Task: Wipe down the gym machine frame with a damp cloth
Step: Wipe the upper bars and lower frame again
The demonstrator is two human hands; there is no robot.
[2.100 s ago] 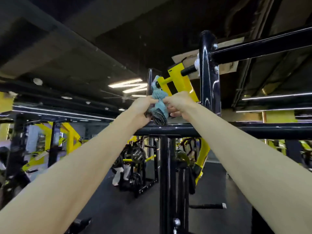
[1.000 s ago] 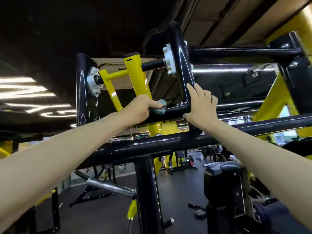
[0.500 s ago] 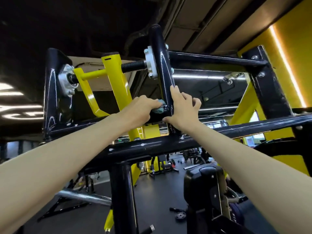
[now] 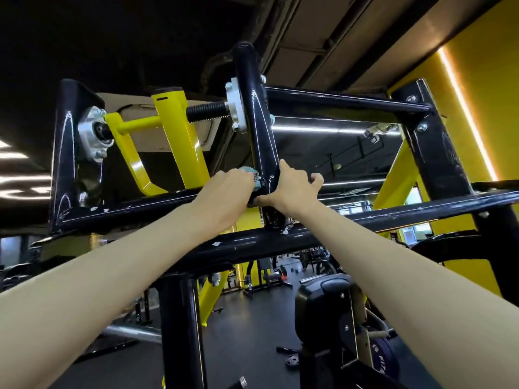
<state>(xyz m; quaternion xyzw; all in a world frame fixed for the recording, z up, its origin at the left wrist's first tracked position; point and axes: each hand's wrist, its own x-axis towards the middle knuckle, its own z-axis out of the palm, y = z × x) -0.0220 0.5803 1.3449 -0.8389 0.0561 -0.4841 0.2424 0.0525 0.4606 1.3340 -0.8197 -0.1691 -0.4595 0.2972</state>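
The black gym machine frame [image 4: 351,220] fills the upper view, with a short upright black post [image 4: 257,122] rising from a cross tube. My left hand [image 4: 224,192] grips a blue-green cloth [image 4: 250,174], mostly hidden under the fingers, and presses it against the foot of that post from the left. My right hand [image 4: 292,189] rests on the other side of the post's base, thumb up along the post and fingers spread toward the right.
A yellow pivot arm [image 4: 179,136] on a threaded shaft [image 4: 206,112] sits left of the post. A black padded seat part [image 4: 325,310] is low right. A black vertical column [image 4: 182,332] stands below. A yellow wall is to the right.
Both hands went from holding the cloth together to working at the post's base. In the last half second the view shifted slightly; the right fingers spread further right.
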